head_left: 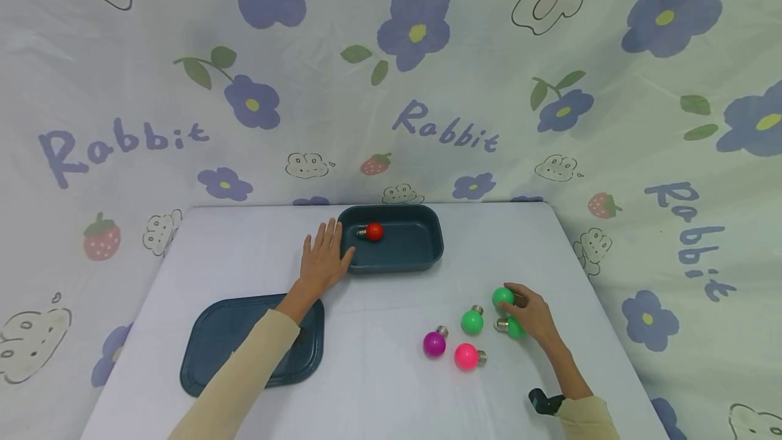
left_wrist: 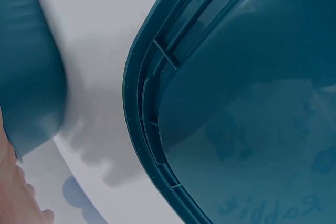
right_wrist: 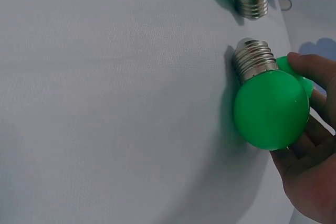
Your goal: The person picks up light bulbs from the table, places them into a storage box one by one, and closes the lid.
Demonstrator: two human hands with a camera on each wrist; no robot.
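My left hand (head_left: pixel 324 257) has its fingers straight against the left end of a dark blue box (head_left: pixel 391 267). Inside that box lies a red light bulb (head_left: pixel 374 231). With thumb and fingers, my right hand (head_left: pixel 533 312) pinches a green light bulb (head_left: pixel 504 297) at the right of the table. A second green bulb (right_wrist: pixel 271 109) lies just beside this hand, partly covering the pinched one in the right wrist view. Further left are another green bulb (head_left: pixel 472 322), a purple bulb (head_left: pixel 434 343) and a pink bulb (head_left: pixel 467 356).
The box's dark blue lid (head_left: pixel 214 338) lies at the left front, under my left forearm; its ribbed rim (left_wrist: pixel 137 124) shows in the left wrist view. A black object (head_left: pixel 544 402) is at my right wrist. Patterned cloth (head_left: pixel 342 107) hangs behind the white table (head_left: pixel 379 358).
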